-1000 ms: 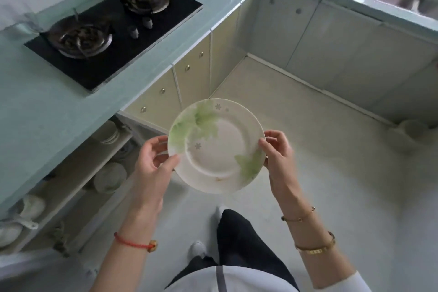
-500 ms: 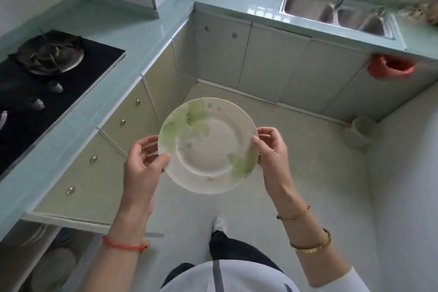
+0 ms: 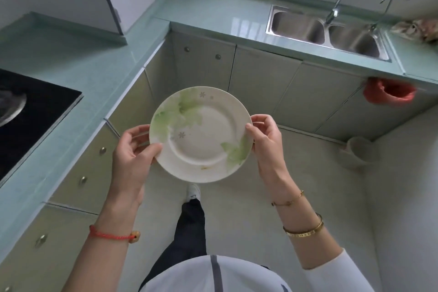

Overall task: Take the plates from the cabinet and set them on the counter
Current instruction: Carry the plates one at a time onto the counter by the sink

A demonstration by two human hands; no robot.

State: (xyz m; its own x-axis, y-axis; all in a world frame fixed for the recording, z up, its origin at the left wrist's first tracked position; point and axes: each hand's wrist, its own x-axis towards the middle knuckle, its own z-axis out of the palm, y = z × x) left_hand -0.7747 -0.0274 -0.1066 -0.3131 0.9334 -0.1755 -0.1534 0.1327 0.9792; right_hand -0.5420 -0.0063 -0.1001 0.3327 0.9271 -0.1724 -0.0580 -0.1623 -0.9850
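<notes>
Floating mid-frame above the floor, a round glazed plate with green leaf prints is pinched at opposite rims by the left hand and right hand. A glossy teal counter wraps the upper left; the black stove is cut off.

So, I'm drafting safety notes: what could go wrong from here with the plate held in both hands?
1. The plate is pinched only at opposite rim edges by the left hand and right hand, above hard floor; a slip would probably shatter it.
2. The counter edge is close on the left; swinging across could clip the rim.
</notes>
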